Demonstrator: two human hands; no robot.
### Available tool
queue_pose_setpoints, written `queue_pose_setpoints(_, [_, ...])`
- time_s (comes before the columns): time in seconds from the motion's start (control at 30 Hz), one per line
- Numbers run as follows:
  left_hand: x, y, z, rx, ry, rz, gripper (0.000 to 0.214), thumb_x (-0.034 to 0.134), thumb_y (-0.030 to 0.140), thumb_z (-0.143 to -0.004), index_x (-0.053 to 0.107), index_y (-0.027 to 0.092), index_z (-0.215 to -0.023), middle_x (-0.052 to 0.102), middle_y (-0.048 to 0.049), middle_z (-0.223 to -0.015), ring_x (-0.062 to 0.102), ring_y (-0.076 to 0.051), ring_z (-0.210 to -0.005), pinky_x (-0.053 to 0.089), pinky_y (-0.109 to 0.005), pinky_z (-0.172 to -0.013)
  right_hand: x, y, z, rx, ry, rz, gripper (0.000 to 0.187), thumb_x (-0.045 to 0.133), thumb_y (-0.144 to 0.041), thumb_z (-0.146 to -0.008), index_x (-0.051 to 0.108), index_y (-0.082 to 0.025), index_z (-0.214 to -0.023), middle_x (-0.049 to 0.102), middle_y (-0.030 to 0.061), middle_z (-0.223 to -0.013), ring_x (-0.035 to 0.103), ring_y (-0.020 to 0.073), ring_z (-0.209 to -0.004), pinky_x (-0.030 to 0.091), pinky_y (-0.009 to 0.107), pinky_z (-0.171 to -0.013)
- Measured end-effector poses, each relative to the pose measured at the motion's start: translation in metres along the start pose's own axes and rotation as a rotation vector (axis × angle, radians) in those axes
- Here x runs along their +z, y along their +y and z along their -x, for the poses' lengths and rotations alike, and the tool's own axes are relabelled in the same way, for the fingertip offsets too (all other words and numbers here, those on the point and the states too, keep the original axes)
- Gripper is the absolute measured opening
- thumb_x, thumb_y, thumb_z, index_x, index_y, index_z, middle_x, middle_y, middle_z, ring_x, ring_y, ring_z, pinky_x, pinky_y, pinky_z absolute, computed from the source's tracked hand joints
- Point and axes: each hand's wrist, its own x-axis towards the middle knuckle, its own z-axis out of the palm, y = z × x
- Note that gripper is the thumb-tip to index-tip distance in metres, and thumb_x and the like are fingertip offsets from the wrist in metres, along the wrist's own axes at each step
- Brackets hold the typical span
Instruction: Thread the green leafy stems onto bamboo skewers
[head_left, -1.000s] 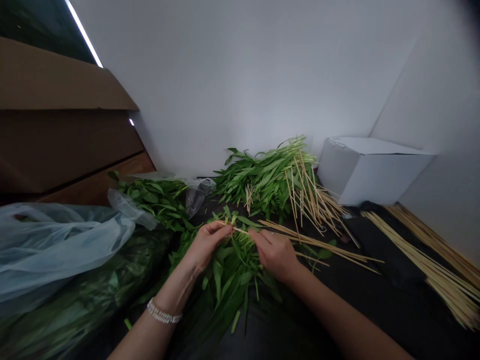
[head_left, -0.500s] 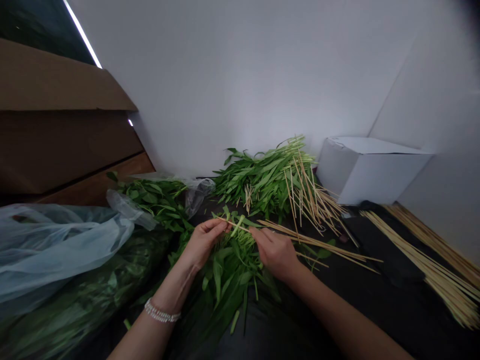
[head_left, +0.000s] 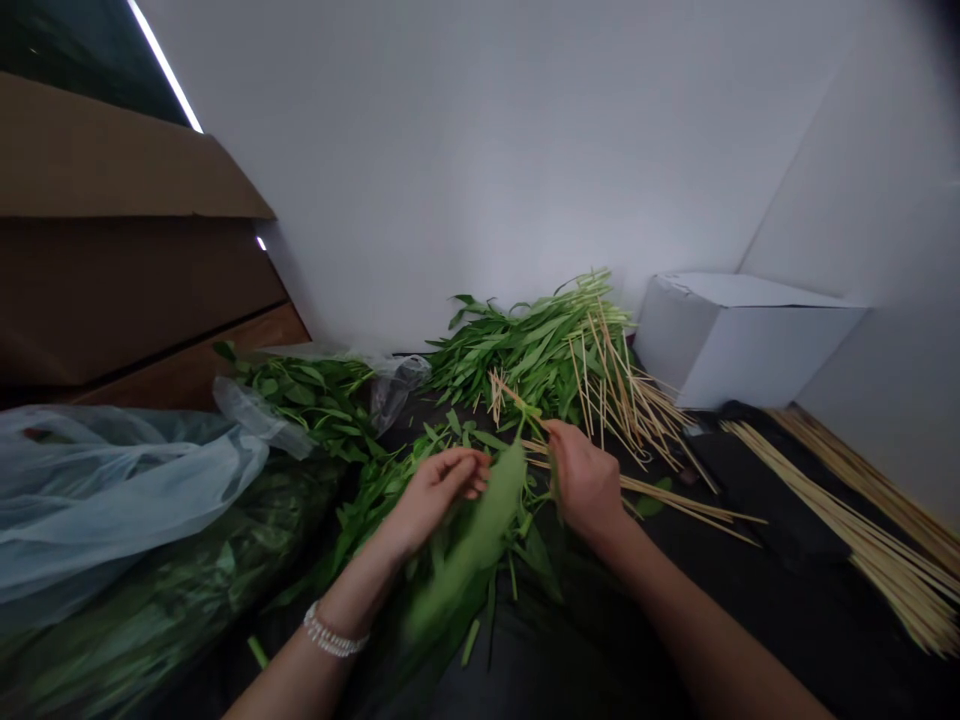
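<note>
My right hand (head_left: pixel 589 480) is closed around a thin wooden skewer (head_left: pixel 511 393), whose far end sticks out up and to the left. A green stem sits across the skewer just beyond my fingers, and its long leaves (head_left: pixel 472 545) hang down, blurred by movement. My left hand (head_left: pixel 442 492) is beside these leaves, its fingers curled in; whatever they hold, if anything, cannot be made out. Below and behind both hands lies a heap of loose leafy stems (head_left: pixel 375 500). A few bare skewers (head_left: pixel 690 507) rest just right of my right hand.
At the back, a pile of leafy greens (head_left: pixel 517 350) carries several skewers (head_left: pixel 637 410). A white box (head_left: pixel 772 345) stands behind right, with skewer bundles (head_left: pixel 847 520) before it. Plastic bags (head_left: pixel 112 500) of greens lie left, near a cardboard box (head_left: pixel 112 290).
My right hand has raised the skewer with its stem and leaves and moved slightly right. My left hand has come off the skewer's end and sits a little lower, beside the leaves.
</note>
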Motion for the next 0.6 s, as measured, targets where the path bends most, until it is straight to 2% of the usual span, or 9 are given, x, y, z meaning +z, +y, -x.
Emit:
queue_pose_setpoints(0.2, [0.016, -0.013, 0.009, 0.288, -0.236, -0.606, 0.02, 0.061, 0.036, -0.084, 0.075, 0.023, -0.09, 0.072, -0.007, -0.088, 0.063, -0.023, -0.084, 0.046, -0.031, -0.078, 0.0, -0.001, 0.0, 0.015, -0.039, 0.038, 0.024, 0.04, -0.019, -0.095, 0.063, -0.016, -0.103, 0.066, 0.0033, -0.074, 0.061, 0.0135, -0.061, 0.043, 0.022, -0.056])
queue_pose_setpoints(0.27, [0.02, -0.016, 0.011, 0.341, -0.234, -0.762, 0.019, 0.062, 0.037, -0.082, 0.075, 0.024, -0.084, 0.071, -0.0057, -0.082, 0.062, -0.022, -0.08, 0.044, -0.03, -0.075, 0.001, -0.002, -0.001, -0.01, -0.025, 0.024, 0.025, 0.039, -0.017, -0.096, 0.062, -0.016, -0.105, 0.068, 0.0041, -0.078, 0.064, 0.013, -0.064, 0.044, 0.022, -0.058])
queue_pose_setpoints(0.4, [0.025, -0.022, 0.014, 0.368, -0.148, -0.999, 0.02, 0.073, 0.043, -0.071, 0.073, 0.023, -0.073, 0.066, -0.0048, -0.071, 0.058, -0.023, -0.074, 0.04, -0.031, -0.07, 0.001, -0.005, -0.002, -0.026, -0.004, 0.014, 0.026, 0.037, -0.016, -0.097, 0.061, -0.014, -0.106, 0.069, 0.0071, -0.083, 0.066, 0.0133, -0.071, 0.045, 0.021, -0.062])
queue_pose_setpoints(0.5, [0.025, -0.024, 0.013, 0.333, -0.167, -1.008, 0.017, 0.073, 0.039, -0.072, 0.072, 0.023, -0.073, 0.065, -0.0042, -0.07, 0.058, -0.023, -0.075, 0.039, -0.031, -0.07, 0.002, -0.005, -0.002, -0.033, -0.016, 0.018, 0.026, 0.037, -0.015, -0.097, 0.061, -0.014, -0.106, 0.07, 0.0074, -0.083, 0.066, 0.0135, -0.071, 0.044, 0.022, -0.061])
queue_pose_setpoints(0.57, [0.023, -0.024, 0.01, 0.276, -0.158, -0.825, 0.014, 0.07, 0.037, -0.074, 0.073, 0.023, -0.073, 0.067, -0.0036, -0.073, 0.059, -0.022, -0.077, 0.04, -0.03, -0.071, 0.002, -0.005, -0.001, -0.033, -0.012, 0.021, 0.025, 0.037, -0.016, -0.097, 0.061, -0.014, -0.105, 0.07, 0.0072, -0.083, 0.066, 0.0135, -0.069, 0.044, 0.022, -0.06])
queue_pose_setpoints(0.6, [0.021, -0.023, 0.009, 0.229, -0.116, -0.667, 0.013, 0.071, 0.036, -0.073, 0.074, 0.023, -0.073, 0.068, -0.0035, -0.074, 0.06, -0.021, -0.077, 0.041, -0.03, -0.071, 0.002, -0.005, -0.001, -0.031, -0.004, 0.02, 0.025, 0.037, -0.016, -0.097, 0.06, -0.014, -0.105, 0.07, 0.007, -0.082, 0.065, 0.0136, -0.068, 0.044, 0.022, -0.06])
